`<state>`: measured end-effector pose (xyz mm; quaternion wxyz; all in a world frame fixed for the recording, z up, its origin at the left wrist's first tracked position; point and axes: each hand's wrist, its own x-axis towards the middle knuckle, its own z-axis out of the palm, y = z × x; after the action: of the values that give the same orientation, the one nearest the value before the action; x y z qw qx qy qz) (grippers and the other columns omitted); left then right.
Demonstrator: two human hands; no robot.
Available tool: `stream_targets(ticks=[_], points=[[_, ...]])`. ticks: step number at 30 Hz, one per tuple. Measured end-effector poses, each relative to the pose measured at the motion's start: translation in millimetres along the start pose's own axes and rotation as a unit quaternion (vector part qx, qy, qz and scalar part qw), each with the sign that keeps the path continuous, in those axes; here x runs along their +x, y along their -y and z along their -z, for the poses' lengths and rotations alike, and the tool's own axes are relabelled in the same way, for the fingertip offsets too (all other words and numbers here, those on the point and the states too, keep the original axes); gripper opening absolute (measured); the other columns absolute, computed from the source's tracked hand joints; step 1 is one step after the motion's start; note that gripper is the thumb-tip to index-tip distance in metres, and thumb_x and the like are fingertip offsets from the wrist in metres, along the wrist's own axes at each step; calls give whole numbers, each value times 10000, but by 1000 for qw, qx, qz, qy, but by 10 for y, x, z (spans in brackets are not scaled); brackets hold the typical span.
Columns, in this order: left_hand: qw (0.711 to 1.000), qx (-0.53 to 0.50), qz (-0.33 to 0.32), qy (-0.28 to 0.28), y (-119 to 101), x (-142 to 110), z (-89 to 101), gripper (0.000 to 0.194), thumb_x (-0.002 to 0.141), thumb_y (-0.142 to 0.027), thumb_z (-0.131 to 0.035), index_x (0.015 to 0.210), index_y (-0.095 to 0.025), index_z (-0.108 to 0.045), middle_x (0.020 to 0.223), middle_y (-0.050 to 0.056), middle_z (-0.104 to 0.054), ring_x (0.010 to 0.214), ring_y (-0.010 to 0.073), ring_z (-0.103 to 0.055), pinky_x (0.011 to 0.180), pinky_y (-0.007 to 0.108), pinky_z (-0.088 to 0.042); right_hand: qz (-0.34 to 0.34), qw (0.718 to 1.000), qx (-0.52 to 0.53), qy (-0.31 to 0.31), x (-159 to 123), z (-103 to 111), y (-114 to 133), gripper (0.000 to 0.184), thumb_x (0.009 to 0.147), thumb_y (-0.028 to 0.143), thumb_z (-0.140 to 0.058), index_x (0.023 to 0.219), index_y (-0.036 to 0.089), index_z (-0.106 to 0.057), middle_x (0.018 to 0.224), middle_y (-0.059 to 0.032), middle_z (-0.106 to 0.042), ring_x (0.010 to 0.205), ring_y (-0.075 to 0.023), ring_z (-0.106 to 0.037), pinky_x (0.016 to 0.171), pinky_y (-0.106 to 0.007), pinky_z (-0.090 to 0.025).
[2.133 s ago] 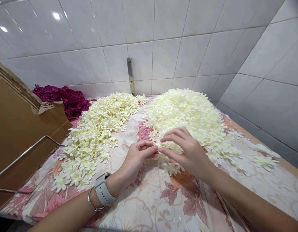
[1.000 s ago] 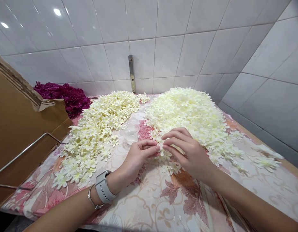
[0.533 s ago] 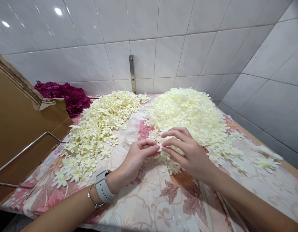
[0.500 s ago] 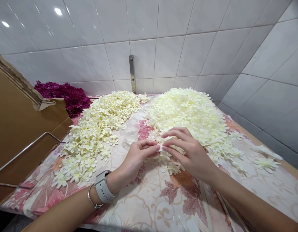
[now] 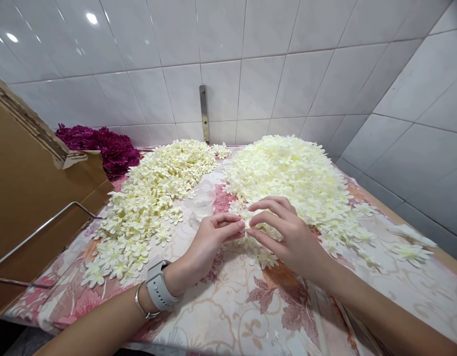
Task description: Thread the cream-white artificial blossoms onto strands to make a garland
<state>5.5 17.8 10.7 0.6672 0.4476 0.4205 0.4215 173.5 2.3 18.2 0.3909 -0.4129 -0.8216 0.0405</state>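
Observation:
My left hand (image 5: 209, 242), with a grey watch (image 5: 160, 284) and a bracelet at the wrist, pinches a small white flower (image 5: 246, 226) between thumb and fingertips. Most of that flower is hidden by the fingers. My right hand (image 5: 288, 232) faces it from the other side, fingers curved and apart, thumb and index tips at the petals. Both hands are just above the near edge of a large heap of pale white artificial flowers (image 5: 284, 168). A second heap of cream flowers (image 5: 154, 193) spreads to the left.
Between the heaps stands a clear plastic cup (image 5: 202, 205). Purple flowers (image 5: 102, 146) lie at the back left, behind a cardboard box (image 5: 39, 198) with a metal wire frame (image 5: 39, 230). Loose flowers (image 5: 410, 253) lie at right on the floral tablecloth (image 5: 228, 316). White tiled walls (image 5: 261, 29) enclose the back and right.
My right thumb and index tips have shifted slightly around the flower. My left hand keeps its pinch. The view has drifted a little.

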Motion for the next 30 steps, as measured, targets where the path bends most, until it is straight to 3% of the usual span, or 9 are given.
stream_targets(ticks=[5, 8, 10, 12, 16, 22, 25, 27, 30], points=[[1000, -2, 3, 11, 5, 5, 1, 127, 643, -255, -733, 709, -162, -678, 769, 1, -640, 757, 121, -589, 789, 253, -453, -19, 999, 26, -20, -7, -6, -12, 123, 835, 155, -544, 748, 230, -586, 933, -63, -634, 958, -245, -524, 800, -430, -437], [1000, 1, 1, 2, -6, 7, 0, 113, 648, -253, -728, 697, -163, -679, 779, 9, -643, 755, 118, -583, 766, 234, -453, -85, 993, 6, -87, -13, 5, -32, 45, 824, 189, -557, 835, 230, -571, 933, -65, -631, 953, -252, -534, 806, -444, -430], [1000, 2, -1, -4, -15, 4, -1, 111, 649, -248, -726, 695, -159, -680, 784, 19, -643, 759, 121, -580, 759, 228, -453, -119, 984, -21, -134, -19, -1, -31, 150, 807, 223, -578, 953, 230, -546, 984, -81, -615, 981, -268, -526, 812, -460, -421], [1000, 5, -2, -2, -20, 1, -2, 110, 651, -246, -722, 696, -154, -680, 782, 25, -641, 761, 126, -578, 762, 232, -452, -105, 987, -33, -118, -28, -21, -15, 202, 786, 258, -610, 974, 234, -541, 1038, -90, -597, 1024, -284, -503, 832, -474, -404], [1000, 10, -3, 7, -14, -3, 4, 112, 649, -251, -721, 700, -160, -681, 775, 20, -640, 750, 126, -572, 761, 241, -444, -44, 998, -15, -42, -50, -79, 41, 55, 811, 205, -583, 765, 231, -568, 1025, -71, -610, 1035, -278, -486, 839, -473, -385], [1000, -1, -1, 10, -8, 2, 5, 103, 641, -238, -722, 706, -166, -684, 777, 7, -635, 767, 126, -576, 775, 245, -445, -62, 996, 5, -62, -51, -65, 34, 127, 831, 163, -543, 729, 234, -569, 951, -51, -640, 991, -263, -516, 830, -465, -396], [1000, -12, 5, -11, -14, 4, -4, 96, 627, -210, -725, 702, -168, -683, 769, 1, -635, 759, 117, -577, 765, 233, -450, -106, 988, -12, -115, -34, -19, -13, 55, 826, 199, -547, 861, 237, -563, 952, -62, -632, 975, -259, -535, 816, -447, -421], [1000, -15, 8, -14, -16, 3, -9, 93, 627, -203, -725, 700, -168, -680, 765, -1, -631, 750, 110, -575, 757, 225, -452, -111, 984, -32, -133, -25, 2, -32, 149, 809, 234, -573, 956, 232, -548, 987, -76, -613, 987, -263, -530, 823, -444, -424], [1000, -14, 7, -3, -14, -1, -8, 87, 629, -198, -722, 695, -163, -678, 765, 0, -625, 753, 109, -572, 764, 224, -452, -66, 995, -34, -70, -22, -2, -17, 96, 789, 248, -611, 870, 228, -564, 1031, -84, -590, 1033, -274, -491, 851, -458, -407]])
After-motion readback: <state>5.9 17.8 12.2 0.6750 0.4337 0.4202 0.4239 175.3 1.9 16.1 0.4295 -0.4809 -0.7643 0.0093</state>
